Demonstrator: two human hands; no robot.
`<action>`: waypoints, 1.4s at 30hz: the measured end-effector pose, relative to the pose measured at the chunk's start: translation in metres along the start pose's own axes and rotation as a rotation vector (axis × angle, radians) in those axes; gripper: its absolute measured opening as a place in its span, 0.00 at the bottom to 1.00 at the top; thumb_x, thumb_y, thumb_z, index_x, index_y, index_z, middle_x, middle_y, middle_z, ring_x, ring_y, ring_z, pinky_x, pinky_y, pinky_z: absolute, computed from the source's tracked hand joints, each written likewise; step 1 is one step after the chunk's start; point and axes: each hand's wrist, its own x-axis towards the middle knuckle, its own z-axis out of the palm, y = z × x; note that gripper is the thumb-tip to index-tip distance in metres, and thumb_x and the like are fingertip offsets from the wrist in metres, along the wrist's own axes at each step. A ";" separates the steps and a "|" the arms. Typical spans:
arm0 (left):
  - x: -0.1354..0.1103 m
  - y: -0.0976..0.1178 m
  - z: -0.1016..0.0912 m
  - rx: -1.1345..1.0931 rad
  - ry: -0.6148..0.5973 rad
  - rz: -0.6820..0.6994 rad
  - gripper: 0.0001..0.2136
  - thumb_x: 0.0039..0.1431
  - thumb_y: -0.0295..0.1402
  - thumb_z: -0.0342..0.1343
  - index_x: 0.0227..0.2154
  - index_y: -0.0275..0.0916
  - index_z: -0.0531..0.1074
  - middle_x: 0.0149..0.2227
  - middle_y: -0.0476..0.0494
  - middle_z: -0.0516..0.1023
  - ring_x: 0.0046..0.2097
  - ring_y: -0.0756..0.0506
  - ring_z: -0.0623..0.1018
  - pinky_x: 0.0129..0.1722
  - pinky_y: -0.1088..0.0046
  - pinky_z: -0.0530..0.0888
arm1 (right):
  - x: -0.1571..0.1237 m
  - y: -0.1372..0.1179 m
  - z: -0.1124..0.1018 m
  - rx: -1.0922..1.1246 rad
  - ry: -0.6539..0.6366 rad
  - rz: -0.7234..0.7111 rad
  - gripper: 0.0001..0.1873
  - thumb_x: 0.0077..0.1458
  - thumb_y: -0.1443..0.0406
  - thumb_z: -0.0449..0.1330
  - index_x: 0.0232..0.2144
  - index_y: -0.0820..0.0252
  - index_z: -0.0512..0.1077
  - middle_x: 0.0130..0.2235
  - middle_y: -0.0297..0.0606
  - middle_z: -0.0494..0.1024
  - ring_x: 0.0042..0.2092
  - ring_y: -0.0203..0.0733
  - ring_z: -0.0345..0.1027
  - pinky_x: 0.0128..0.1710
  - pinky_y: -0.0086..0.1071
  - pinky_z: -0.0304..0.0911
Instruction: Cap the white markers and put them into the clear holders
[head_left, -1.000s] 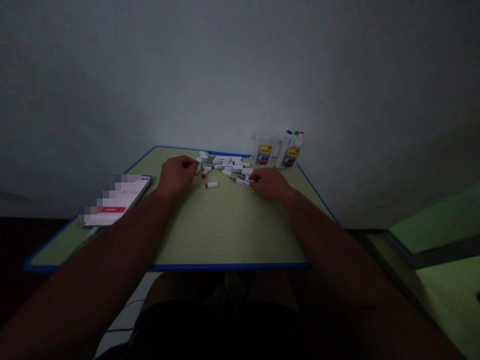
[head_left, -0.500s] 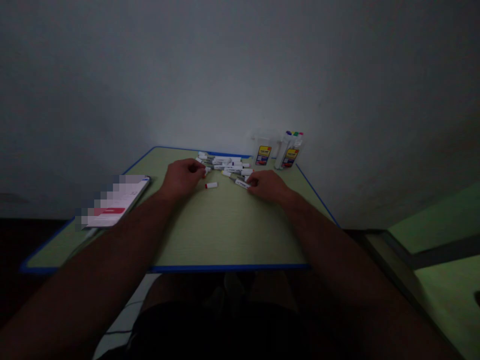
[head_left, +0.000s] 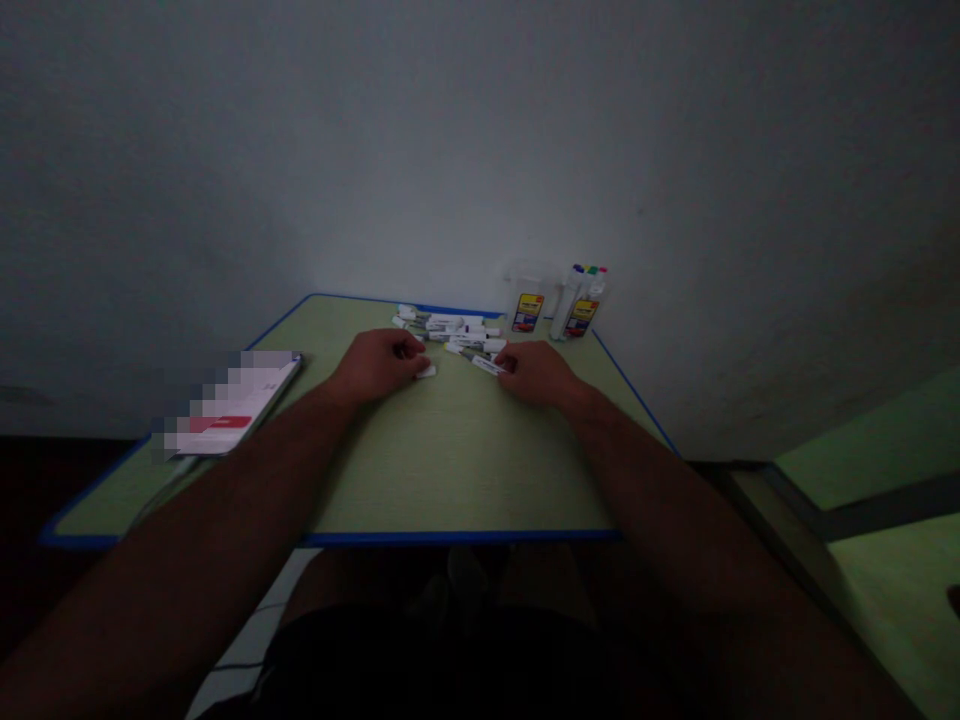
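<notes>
A person sat at a pale green, blue-rimmed bench (head_left: pixel 457 470) in dim light, both forearms reaching in over its near edge. The left hand (head_left: pixel 382 366) was poised left of centre, toward the far edge, its fingertips at a small white piece (head_left: pixel 426 372), cap-like in shape and partly hidden. That grip was narrow, thumb near forefinger, but whether it had closed on the piece could not be told. Level with it, toward the right edge, the right hand (head_left: pixel 536 372) appeared to pinch the near end of a white marker (head_left: pixel 487 366), which slanted away to the left.

Beyond the hands, a loose heap of markers (head_left: pixel 457 325) lay along the far edge. Near the far right corner stood a clear case (head_left: pixel 529 312) with a yellow label, and just beside it a second case (head_left: pixel 581 308) with coloured tips at its top. A phone (head_left: pixel 255 400) lay by the left edge.

The step in hand seemed to be picking up the small piece while the marker was kept in place. The next move, as judged here, called for a light, sure pinch and a lift clear of the heap, the right grip staying steady.
</notes>
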 end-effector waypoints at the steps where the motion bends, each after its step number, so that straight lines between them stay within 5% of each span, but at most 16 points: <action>1: 0.000 0.000 0.000 0.000 -0.008 0.002 0.11 0.52 0.39 0.63 0.35 0.38 0.81 0.34 0.41 0.82 0.34 0.43 0.78 0.40 0.64 0.73 | 0.001 0.000 0.000 -0.002 0.012 0.008 0.15 0.54 0.66 0.62 0.44 0.59 0.81 0.40 0.40 0.83 0.40 0.42 0.74 0.38 0.32 0.62; 11: 0.003 -0.006 0.005 0.045 -0.056 0.040 0.14 0.50 0.42 0.66 0.37 0.39 0.82 0.34 0.42 0.82 0.34 0.44 0.77 0.39 0.66 0.73 | 0.002 -0.002 -0.003 0.066 0.148 -0.009 0.13 0.55 0.67 0.62 0.41 0.61 0.82 0.40 0.41 0.83 0.39 0.41 0.73 0.38 0.32 0.60; 31: 0.005 -0.014 0.007 0.131 -0.175 0.093 0.10 0.52 0.38 0.60 0.35 0.41 0.82 0.34 0.42 0.83 0.35 0.42 0.80 0.37 0.65 0.73 | 0.005 -0.003 0.001 0.436 0.193 0.106 0.11 0.52 0.69 0.65 0.40 0.62 0.81 0.35 0.40 0.83 0.35 0.39 0.75 0.38 0.32 0.68; 42: 0.000 0.000 0.005 0.068 -0.040 0.106 0.10 0.53 0.38 0.57 0.36 0.39 0.77 0.34 0.44 0.81 0.33 0.44 0.76 0.36 0.67 0.71 | 0.005 -0.004 -0.003 0.418 0.218 0.090 0.12 0.53 0.69 0.65 0.41 0.62 0.81 0.38 0.40 0.83 0.36 0.38 0.75 0.40 0.32 0.68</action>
